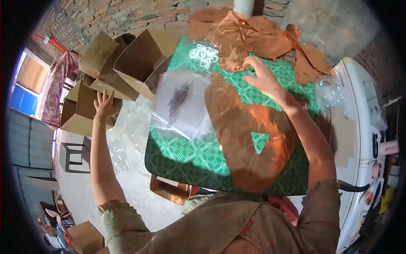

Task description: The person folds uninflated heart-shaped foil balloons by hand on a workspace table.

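My left hand (pixel 105 103) is stretched out with fingers spread, at the edge of the open cardboard boxes (pixel 86 106) left of the table; nothing shows in it. My right hand (pixel 260 78) is over the green checked tablecloth (pixel 190 154), thumb and fingers apart, its fingertips by the crumpled brown sheets (pixel 237 40) at the back. A large brown sheet with a triangular hole (pixel 245 135) lies across the table's front right. To its left is a stack of clear plastic bags (pixel 182 103) with dark print. White rings (pixel 204 55) in clear plastic lie behind the stack.
A brick wall (pixel 127 15) runs behind the table. A white machine (pixel 355 139) stands at the right. Beneath the front edge is a box with a shiny brown lining (pixel 171 190). A dark frame (pixel 75 156) and clear plastic (pixel 119 156) are on the floor at left.
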Demonstrator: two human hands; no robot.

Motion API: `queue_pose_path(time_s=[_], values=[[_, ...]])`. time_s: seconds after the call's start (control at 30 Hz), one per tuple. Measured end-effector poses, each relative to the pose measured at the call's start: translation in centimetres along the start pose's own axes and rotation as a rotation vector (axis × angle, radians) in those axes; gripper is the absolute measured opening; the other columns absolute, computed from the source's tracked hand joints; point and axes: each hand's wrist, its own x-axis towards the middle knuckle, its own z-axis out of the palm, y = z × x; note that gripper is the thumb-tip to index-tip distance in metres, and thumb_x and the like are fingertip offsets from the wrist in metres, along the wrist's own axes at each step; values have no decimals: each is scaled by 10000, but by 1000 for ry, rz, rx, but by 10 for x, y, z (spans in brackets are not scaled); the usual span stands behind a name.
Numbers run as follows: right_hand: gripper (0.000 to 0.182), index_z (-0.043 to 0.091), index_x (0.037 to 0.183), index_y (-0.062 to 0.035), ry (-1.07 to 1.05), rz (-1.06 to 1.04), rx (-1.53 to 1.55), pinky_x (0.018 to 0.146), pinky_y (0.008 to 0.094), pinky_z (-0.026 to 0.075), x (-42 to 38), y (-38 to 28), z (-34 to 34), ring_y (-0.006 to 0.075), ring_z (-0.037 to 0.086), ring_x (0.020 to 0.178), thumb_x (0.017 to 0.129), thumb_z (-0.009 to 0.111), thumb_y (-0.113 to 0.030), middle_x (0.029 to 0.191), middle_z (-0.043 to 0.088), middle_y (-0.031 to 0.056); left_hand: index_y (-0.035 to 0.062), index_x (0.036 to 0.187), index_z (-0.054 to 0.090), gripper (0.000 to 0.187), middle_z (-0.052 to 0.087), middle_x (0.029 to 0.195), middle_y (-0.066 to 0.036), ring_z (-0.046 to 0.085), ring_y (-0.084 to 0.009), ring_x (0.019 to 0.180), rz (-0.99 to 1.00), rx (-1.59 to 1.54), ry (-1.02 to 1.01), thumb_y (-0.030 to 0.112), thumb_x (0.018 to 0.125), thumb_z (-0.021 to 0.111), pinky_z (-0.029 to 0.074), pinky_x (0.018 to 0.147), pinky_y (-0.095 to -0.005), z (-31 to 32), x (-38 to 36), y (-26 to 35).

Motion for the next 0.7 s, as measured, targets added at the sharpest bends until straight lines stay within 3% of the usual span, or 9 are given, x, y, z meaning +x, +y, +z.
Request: queue_pose_path(time_s=[0.07, 0.13, 0.2, 0.23, 0.33, 0.4, 0.47, 0.5, 0.7], values=[[465, 609, 1367, -91, -15, -81, -192, 1069, 438, 475, 3, 43, 18, 314, 580, 1326, 935, 762, -170, 1471, 591, 103, 215, 1392, 669, 497, 739, 1251, -114, 671, -376, 1175, -27, -633, -103, 303, 904, 698, 512, 976, -496, 4, 35, -4], [544, 591, 1464, -104, -49, -46, -298, 1135, 464, 448, 6, 59, 29, 344, 512, 1444, 953, 740, -218, 1587, 532, 95, 160, 1223, 759, 374, 771, 1082, -144, 714, -378, 1052, -127, -922, -96, 396, 945, 676, 533, 903, -468, -5, 68, 1], [429, 670, 1402, -113, -43, -96, -329, 1130, 430, 457, 6, 65, 34, 318, 559, 1400, 986, 692, -217, 1493, 623, 88, 103, 1044, 806, 428, 765, 917, -183, 732, -385, 938, -203, -545, 115, 493, 982, 641, 544, 825, -456, -20, 83, 28], [393, 694, 1366, -110, -27, -109, -328, 1122, 429, 465, 7, 72, 38, 313, 580, 1377, 986, 690, -211, 1446, 658, 89, 52, 933, 768, 534, 734, 881, -213, 722, -401, 928, -259, -628, 191, 558, 991, 609, 534, 799, -504, -51, 74, 63], [270, 729, 1231, -102, 121, -234, -336, 1046, 437, 499, 12, 87, 51, 312, 647, 1245, 982, 664, -182, 1256, 731, 81, 54, 904, 744, 527, 750, 897, -178, 725, -388, 926, -285, -515, 206, 556, 992, 608, 540, 789, -517, -106, 79, 132], [190, 723, 1137, -94, 182, -304, -343, 968, 447, 520, 14, 87, 53, 321, 676, 1134, 976, 646, -160, 1121, 740, 85, 65, 905, 725, 398, 748, 900, -151, 719, -392, 918, -124, -522, 255, 448, 980, 646, 553, 800, -514, -122, 79, 174], [117, 698, 1049, -81, 178, -330, -354, 879, 456, 538, 20, 78, 47, 337, 689, 1020, 970, 634, -141, 997, 717, 101, 97, 961, 739, 189, 750, 932, -139, 713, -385, 921, 301, -587, 568, 280, 928, 708, 566, 800, -503, -99, 104, 197], [88, 676, 1020, -79, 184, -307, -341, 860, 465, 534, 21, 77, 47, 345, 683, 986, 971, 626, -133, 958, 698, 108, 107, 986, 744, 140, 747, 929, -137, 708, -384, 916, 316, -561, 567, 211, 896, 722, 567, 799, -502, -100, 109, 217], [49, 615, 980, -73, 220, -121, -309, 799, 510, 525, 32, 64, 50, 396, 673, 897, 979, 589, -114, 879, 671, 143, 127, 1139, 756, 252, 694, 1014, -107, 660, -337, 1012, 607, -662, 545, 136, 888, 783, 549, 869, -458, -126, 106, 333]])
